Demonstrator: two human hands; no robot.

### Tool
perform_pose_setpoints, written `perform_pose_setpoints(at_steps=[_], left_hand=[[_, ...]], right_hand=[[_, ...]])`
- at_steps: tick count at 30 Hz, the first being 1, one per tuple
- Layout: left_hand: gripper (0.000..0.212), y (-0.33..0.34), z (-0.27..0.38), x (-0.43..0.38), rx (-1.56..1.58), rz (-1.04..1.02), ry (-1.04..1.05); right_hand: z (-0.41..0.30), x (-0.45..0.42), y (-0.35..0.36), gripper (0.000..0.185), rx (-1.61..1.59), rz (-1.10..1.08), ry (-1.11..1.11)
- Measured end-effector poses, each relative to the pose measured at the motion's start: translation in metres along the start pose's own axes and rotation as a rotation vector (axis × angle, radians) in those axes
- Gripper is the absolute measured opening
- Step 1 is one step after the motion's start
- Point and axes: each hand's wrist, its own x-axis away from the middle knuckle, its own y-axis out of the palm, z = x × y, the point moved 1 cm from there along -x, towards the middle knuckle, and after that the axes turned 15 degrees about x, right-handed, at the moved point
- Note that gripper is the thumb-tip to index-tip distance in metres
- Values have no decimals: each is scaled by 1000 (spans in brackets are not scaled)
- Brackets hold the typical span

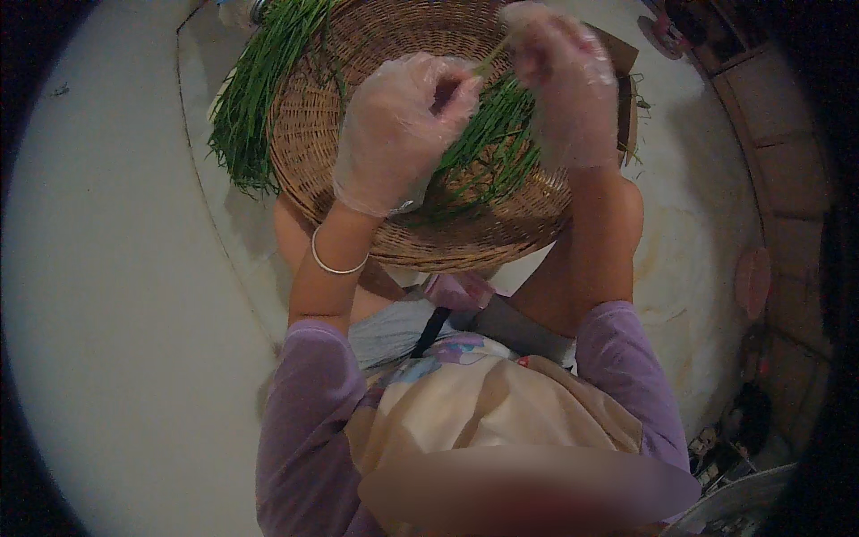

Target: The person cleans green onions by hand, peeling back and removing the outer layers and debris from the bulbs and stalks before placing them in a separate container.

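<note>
My left hand (396, 131), in a clear plastic glove, pinches one end of a thin pale-green stalk (493, 56) between thumb and forefinger. The stalk runs up to my right hand (564, 77), gloved the same way and slightly blurred, whose fingertips close on the other end. Both hands are above a round wicker basket (305, 127) between my knees. Beneath them in the basket lies a loose heap of long, thin green leaves (493, 144), which look like garlic chives; my hands hide part of it. A thicker bunch of similar leaves (258, 114) lies along the basket's left side.
A cardboard box (616, 50) stands behind the basket's right rim, with leaf scraps (639, 101) beside it. Pale floor (127, 268) spreads to the left. Brown tiles or boxes (792, 174) line the right edge. A pink folded thing (460, 290) sits below the basket.
</note>
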Motion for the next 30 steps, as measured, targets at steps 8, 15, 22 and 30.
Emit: perform_pose_setpoints(at_steps=[8,15,22,30], left_hand=[[14,-1,-9,0,31,23,-23],[13,2,-5,1,36,3,-65],[14,6,1,-2,-3,1,59],[12,2,-6,0,-90,5,73]], right_hand=[[10,-11,-35,37,76,51,-276],[23,0,-10,19,176,-127,-116],[0,-4,-33,27,184,-116,-57],[-2,-5,-64,22,731,338,-211]])
